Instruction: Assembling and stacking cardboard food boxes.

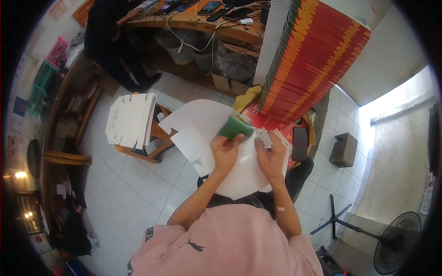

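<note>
Over the lap (237, 201), a white sheet (198, 124) is apparently being folded, the left hand (224, 152) gripping a green piece (235, 128), the right hand (270, 158) pinching a flap (264, 136), fingers (278, 142) nearly closed. Creasing next is probably requiring steady pressure.

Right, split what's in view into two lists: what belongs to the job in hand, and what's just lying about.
Job in hand:
green piece, in the left hand
large white sheet, at the right hand
probably the stacked notched white sheets
possibly the tall red-and-yellow stack

Lying about, it seems:
dark phone-like object
black fan
grey-brown box
</note>
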`<state>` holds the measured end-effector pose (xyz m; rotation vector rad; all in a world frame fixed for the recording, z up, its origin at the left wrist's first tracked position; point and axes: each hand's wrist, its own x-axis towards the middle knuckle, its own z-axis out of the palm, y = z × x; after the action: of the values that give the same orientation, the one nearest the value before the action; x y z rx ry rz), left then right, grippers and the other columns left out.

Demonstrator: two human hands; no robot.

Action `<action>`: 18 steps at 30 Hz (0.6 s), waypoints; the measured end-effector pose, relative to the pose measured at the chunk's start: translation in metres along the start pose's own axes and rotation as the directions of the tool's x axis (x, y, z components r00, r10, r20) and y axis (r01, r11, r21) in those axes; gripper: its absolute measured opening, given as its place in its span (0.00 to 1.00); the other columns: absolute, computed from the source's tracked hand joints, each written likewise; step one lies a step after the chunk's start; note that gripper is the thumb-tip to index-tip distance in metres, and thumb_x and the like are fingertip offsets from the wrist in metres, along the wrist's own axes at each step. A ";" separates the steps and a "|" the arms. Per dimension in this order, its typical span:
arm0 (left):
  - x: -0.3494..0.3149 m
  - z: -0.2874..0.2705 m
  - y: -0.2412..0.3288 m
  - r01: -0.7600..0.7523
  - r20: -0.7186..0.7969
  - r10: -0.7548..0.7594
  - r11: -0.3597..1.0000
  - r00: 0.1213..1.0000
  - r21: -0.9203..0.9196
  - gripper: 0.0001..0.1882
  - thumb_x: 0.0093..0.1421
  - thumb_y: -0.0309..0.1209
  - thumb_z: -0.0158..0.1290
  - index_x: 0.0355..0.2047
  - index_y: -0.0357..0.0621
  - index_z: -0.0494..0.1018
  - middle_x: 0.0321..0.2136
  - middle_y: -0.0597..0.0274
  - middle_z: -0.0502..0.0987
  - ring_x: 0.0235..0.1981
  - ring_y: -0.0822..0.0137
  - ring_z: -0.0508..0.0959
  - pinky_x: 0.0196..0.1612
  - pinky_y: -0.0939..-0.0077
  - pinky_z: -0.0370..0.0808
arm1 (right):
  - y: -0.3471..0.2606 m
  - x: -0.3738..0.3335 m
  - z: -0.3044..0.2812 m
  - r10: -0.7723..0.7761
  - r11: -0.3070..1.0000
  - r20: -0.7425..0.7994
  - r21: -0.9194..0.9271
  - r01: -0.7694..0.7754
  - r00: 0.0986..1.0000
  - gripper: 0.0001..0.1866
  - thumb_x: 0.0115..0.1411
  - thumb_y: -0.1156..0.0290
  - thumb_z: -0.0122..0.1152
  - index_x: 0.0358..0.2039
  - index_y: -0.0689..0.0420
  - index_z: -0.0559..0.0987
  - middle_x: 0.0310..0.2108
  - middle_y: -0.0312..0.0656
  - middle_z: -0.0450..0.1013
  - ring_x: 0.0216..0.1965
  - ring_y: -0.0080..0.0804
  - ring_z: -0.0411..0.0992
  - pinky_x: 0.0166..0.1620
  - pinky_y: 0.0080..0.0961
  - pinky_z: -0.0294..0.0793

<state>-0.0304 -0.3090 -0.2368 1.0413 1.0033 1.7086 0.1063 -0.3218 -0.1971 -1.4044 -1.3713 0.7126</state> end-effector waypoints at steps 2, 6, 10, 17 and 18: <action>-0.002 0.002 -0.023 -0.030 0.041 0.027 0.996 0.999 0.083 0.11 0.60 0.18 0.61 0.43 0.32 0.79 0.38 0.62 0.81 0.37 0.73 0.78 0.42 0.76 0.76 | 0.021 -0.001 0.016 -0.268 0.895 0.062 -0.353 0.272 0.961 0.18 0.54 0.81 0.59 0.47 0.67 0.79 0.30 0.50 0.75 0.36 0.51 0.73 0.57 0.45 0.67; 0.001 -0.004 -0.049 0.060 -0.010 -0.059 0.986 0.998 0.158 0.09 0.57 0.12 0.56 0.39 0.30 0.78 0.34 0.57 0.79 0.35 0.70 0.79 0.38 0.79 0.77 | 0.049 -0.023 0.032 -0.227 0.848 0.225 -0.432 0.306 0.948 0.24 0.53 0.84 0.56 0.53 0.69 0.76 0.30 0.49 0.69 0.39 0.49 0.71 0.59 0.51 0.66; 0.000 -0.019 -0.068 0.086 0.064 -0.106 0.961 0.992 0.264 0.08 0.54 0.12 0.55 0.34 0.31 0.77 0.34 0.53 0.78 0.33 0.63 0.80 0.36 0.74 0.76 | 0.066 -0.045 0.031 -0.283 0.824 0.255 -0.429 0.370 0.925 0.25 0.53 0.85 0.56 0.54 0.69 0.75 0.31 0.49 0.69 0.40 0.50 0.71 0.56 0.47 0.68; -0.047 -0.031 -0.138 0.094 0.316 -0.258 0.887 0.913 0.452 0.15 0.40 0.18 0.58 0.33 0.34 0.74 0.45 0.48 0.75 0.46 0.51 0.77 0.48 0.61 0.76 | 0.114 -0.051 0.020 0.115 0.968 0.360 -0.249 -0.023 0.926 0.16 0.57 0.78 0.54 0.45 0.64 0.82 0.32 0.61 0.77 0.33 0.57 0.74 0.40 0.46 0.72; -0.058 -0.032 -0.144 0.240 0.203 -0.293 0.938 0.934 0.250 0.20 0.41 0.24 0.61 0.38 0.36 0.75 0.47 0.49 0.75 0.49 0.50 0.75 0.53 0.59 0.72 | 0.121 -0.054 0.022 0.073 0.988 0.392 -0.156 -0.012 0.917 0.15 0.58 0.76 0.55 0.43 0.64 0.83 0.29 0.60 0.77 0.30 0.54 0.75 0.37 0.44 0.72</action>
<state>-0.0070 -0.3272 -0.3927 1.1610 1.1391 1.2384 0.1204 -0.3496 -0.3281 -1.4625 -1.7449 0.9799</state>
